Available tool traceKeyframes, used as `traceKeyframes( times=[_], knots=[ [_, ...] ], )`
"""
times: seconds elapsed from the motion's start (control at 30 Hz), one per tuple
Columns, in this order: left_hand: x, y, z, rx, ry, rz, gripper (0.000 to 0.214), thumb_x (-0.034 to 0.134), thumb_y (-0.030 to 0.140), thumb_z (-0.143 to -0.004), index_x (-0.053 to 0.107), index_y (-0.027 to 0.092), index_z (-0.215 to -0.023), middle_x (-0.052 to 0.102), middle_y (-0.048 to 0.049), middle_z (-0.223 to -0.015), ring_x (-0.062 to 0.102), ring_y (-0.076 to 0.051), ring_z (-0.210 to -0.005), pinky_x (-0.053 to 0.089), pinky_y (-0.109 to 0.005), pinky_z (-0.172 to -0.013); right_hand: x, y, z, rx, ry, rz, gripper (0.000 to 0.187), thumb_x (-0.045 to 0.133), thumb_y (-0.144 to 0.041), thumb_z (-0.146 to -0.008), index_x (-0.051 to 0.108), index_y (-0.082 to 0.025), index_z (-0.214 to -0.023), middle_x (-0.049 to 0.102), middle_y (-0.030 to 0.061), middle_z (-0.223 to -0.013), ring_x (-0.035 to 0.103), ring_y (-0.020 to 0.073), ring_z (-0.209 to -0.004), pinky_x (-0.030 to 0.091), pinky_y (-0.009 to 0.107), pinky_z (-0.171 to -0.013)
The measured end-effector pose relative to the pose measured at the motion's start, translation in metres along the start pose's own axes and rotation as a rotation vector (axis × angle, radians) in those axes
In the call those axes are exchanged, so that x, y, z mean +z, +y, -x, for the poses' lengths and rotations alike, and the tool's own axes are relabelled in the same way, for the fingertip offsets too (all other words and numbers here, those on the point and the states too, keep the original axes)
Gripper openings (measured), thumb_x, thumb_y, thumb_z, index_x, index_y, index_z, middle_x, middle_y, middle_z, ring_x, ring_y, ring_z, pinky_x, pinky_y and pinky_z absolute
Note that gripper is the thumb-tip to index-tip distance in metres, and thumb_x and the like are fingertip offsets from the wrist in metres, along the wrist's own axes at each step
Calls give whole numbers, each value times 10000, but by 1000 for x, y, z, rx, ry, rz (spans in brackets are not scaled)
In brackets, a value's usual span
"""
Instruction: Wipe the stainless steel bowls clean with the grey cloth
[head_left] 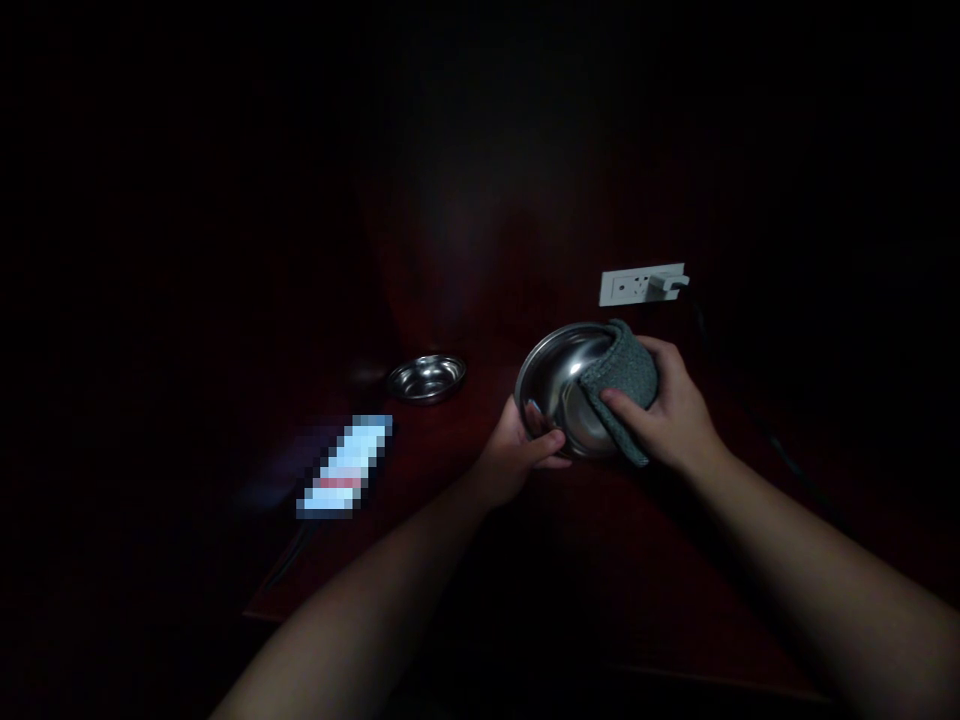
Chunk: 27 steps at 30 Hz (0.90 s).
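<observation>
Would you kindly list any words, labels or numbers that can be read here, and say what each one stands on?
No text can be read in this dark view.
Bright rectangle: pixelated, unreadable.
White socket strip: no legible marking.
Steel bowl in the left hand, grey cloth in the right hand, second bowl: no lettering visible.
</observation>
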<state>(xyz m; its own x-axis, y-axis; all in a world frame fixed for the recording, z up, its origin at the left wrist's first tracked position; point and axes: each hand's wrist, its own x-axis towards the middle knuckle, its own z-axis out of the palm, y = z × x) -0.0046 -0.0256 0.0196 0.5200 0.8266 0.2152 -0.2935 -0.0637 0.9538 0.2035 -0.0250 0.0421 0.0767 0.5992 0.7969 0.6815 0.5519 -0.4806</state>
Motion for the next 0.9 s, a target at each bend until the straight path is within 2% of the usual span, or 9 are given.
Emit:
traceKeyframes(
  times=[0.2,0.4,0.63,0.9],
  knots=[
    [0,1,-1,-9,-6,28,679,721,327,-710,340,291,-1271,489,-87,-1216,587,-269,-1040,549,-439,-783,-2,1,-1,-37,1,8,649,677,-462,-689,460,-218,-1249,543,110,-1198,533,315,-1083,429,487,-931],
    [-1,2,-1,-26,-18,1,710,722,346,-699,335,280,-1291,498,-109,-1223,596,-284,-1025,568,-418,-724,-2,4,-1,-78,-18,11,649,683,-450,-690,476,-200,-1253,550,114,-1201,525,318,-1101,423,484,-949],
    [2,1,1,19,-30,-10,723,721,342,-706,331,275,-1312,499,-120,-1260,596,-281,-1040,568,-349,-691,-3,3,-2,-180,-22,7,683,676,-432,-703,447,-206,-1306,522,123,-1264,491,328,-1164,396,508,-990],
    [4,-3,3,54,-38,15,632,714,304,-722,392,255,-1264,540,-93,-1204,605,-244,-1016,540,-369,-765,-4,0,-2,-219,-2,3,701,690,-426,-696,448,-215,-1320,496,134,-1305,471,344,-1207,378,539,-1016]
  ],
)
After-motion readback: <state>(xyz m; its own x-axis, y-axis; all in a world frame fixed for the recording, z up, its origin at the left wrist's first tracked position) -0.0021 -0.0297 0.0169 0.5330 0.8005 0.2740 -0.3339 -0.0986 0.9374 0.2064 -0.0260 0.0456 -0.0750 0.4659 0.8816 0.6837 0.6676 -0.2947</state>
